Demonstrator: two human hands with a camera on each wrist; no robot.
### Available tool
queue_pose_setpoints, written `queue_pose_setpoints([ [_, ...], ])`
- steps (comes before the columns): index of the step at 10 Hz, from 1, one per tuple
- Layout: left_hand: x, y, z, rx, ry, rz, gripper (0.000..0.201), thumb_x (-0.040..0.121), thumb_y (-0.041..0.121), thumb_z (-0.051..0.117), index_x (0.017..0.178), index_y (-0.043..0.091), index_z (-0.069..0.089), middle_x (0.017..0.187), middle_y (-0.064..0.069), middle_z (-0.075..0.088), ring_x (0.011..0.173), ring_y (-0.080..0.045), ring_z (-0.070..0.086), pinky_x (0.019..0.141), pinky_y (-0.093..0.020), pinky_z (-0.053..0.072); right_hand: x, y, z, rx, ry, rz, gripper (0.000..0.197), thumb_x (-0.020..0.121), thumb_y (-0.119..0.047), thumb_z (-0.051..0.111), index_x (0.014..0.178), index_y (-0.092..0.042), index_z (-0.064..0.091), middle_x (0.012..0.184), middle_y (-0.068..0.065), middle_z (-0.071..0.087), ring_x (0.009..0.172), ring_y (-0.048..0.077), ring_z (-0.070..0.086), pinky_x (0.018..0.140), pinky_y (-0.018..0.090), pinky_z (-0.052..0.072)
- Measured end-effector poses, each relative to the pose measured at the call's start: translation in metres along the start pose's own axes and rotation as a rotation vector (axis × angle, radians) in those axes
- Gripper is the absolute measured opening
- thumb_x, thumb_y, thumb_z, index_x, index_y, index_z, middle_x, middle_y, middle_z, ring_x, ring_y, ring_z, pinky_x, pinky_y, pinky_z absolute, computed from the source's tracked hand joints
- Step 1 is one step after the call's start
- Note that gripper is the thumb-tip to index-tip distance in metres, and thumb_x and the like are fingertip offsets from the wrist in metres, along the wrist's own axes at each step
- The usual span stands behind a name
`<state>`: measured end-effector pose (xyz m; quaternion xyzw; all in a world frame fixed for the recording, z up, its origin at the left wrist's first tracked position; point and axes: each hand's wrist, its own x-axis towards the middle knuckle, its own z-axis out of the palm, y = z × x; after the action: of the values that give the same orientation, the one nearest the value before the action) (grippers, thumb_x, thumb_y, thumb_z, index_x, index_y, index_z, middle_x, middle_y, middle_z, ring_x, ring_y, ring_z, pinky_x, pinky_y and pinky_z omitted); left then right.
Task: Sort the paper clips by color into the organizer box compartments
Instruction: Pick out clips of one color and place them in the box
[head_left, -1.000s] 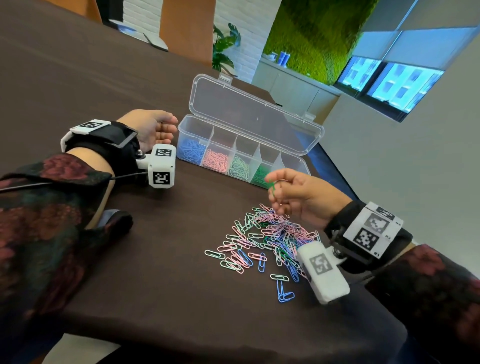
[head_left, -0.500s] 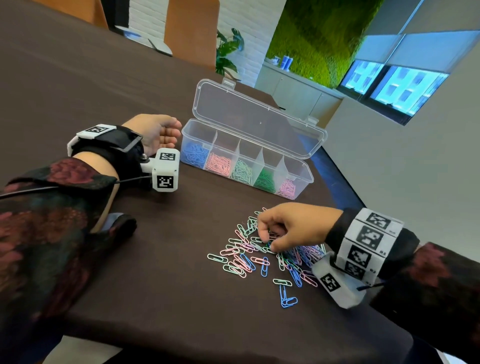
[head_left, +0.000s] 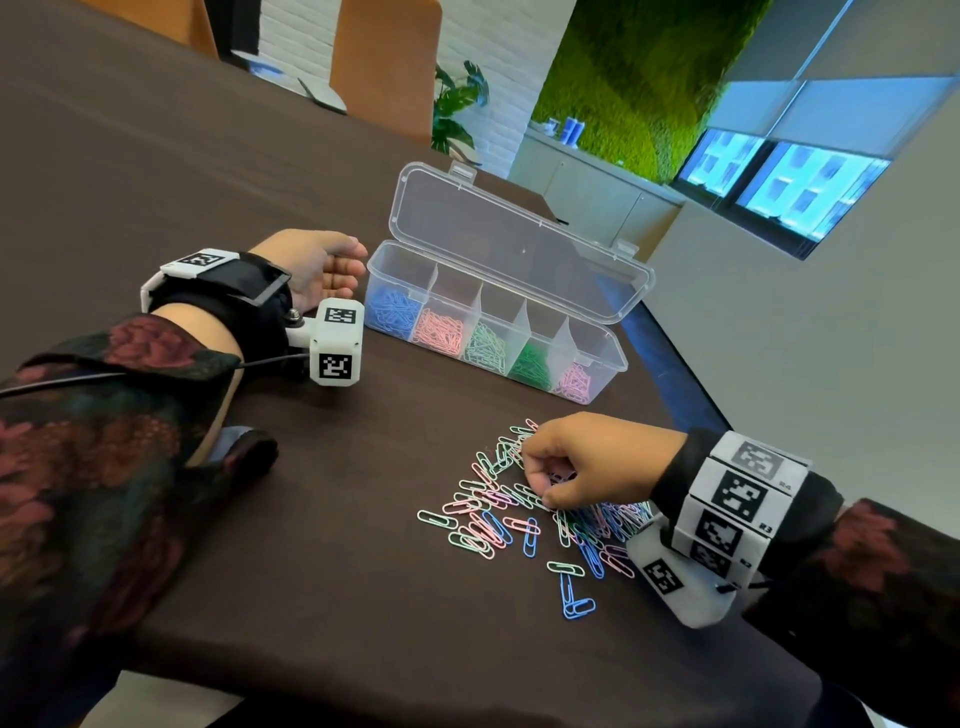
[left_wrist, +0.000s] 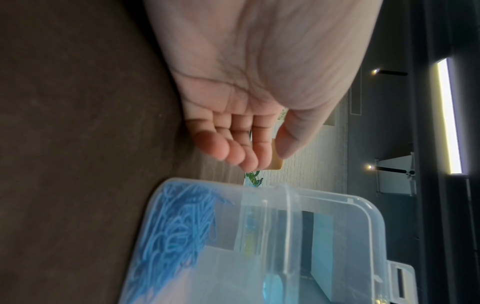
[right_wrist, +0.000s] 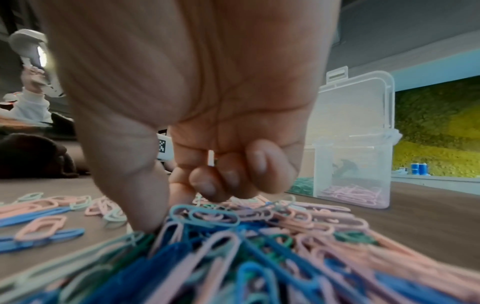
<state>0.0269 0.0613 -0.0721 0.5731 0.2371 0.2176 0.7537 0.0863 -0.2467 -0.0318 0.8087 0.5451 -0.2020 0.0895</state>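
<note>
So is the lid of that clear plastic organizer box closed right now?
No, the clear plastic organizer box has its hinged lid standing open behind the compartments of sorted paper clips.

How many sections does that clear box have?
5, side by side in the organizer box: blue clips, pink, pale green, dark green, pale pink.

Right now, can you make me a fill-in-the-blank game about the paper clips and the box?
1. The organizer box has ___ compartments.
2. The compartment nearest the left hand holds ___ paper clips.
3. The lid of the box is ___.
4. The right hand reaches into the loose pile of paper clips on the ___.

Missing words: five; blue; open; table.
</note>
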Motion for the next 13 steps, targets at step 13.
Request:
queue_pose_setpoints([
  [13, -0.002, 0.001, 0.000, 0.005, 0.004, 0.000, 0.017, 0.095, 0.018, 0.049, 0.080, 0.014, 0.057, 0.058, 0.004, 0.055, 0.049, -0.006, 0.048, 0.044, -0.014, 0.044, -0.004, 0.048, -0.004, 1.394, 0.492, 0.128, 0.024, 0.085, 0.013, 0.045, 0.078, -0.010, 0.047, 0.062, 0.006, 0.056, 0.046, 0.010, 0.039, 0.041, 0.017, 0.032],
])
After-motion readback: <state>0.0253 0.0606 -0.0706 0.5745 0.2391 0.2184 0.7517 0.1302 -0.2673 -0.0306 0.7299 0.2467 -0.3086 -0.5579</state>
